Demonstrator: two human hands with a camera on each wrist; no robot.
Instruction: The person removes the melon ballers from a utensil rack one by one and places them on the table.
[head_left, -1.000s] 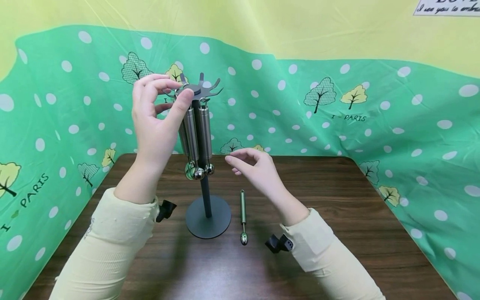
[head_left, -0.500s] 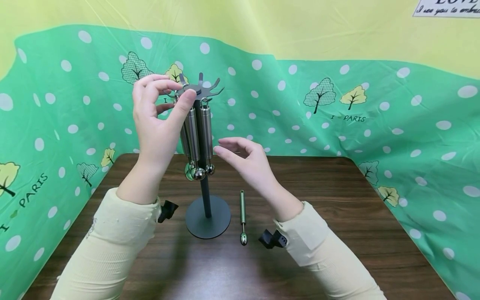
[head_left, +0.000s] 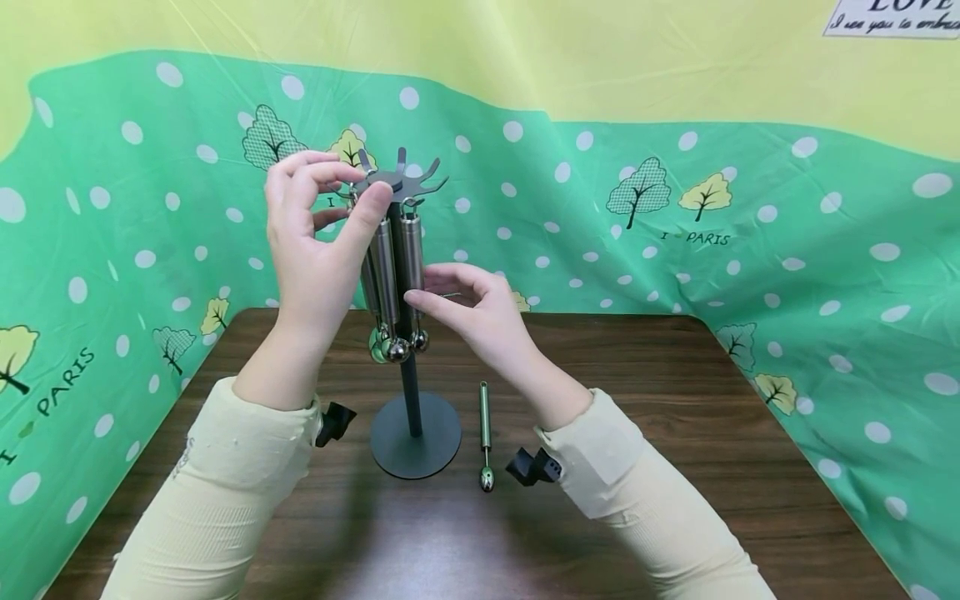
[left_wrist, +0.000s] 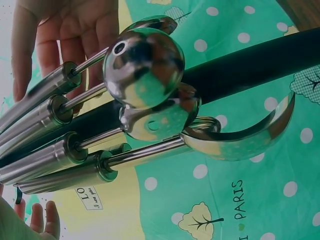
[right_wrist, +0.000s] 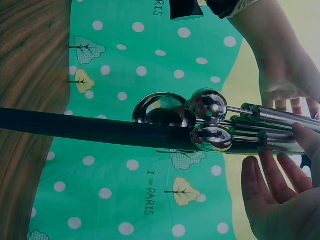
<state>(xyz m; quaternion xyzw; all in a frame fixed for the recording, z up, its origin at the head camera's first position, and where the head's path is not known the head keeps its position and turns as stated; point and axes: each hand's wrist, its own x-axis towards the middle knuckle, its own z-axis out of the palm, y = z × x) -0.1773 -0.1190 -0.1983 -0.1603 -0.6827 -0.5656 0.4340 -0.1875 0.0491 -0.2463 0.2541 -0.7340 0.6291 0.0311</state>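
My left hand grips the hooked top of a dark utensil stand, thumb on the near side and fingers at the far side. Several steel melon ballers hang from it, round scoops downward beside the pole. My right hand is at the rightmost hanging melon baller; its thumb overlaps the handle and its loosely extended fingers are spread behind it. In the right wrist view, these fingertips lie right along the handle's edge. Another melon baller lies on the table.
The stand rises from a dark wood table. The lying melon baller is just right of its round base. A green and yellow patterned cloth surrounds the table's back and sides. Bare hooks stick out at the stand's back right.
My right hand has moved left and up, from beside the stand to the rightmost hanging melon baller's handle. My left hand stays at the stand's top.
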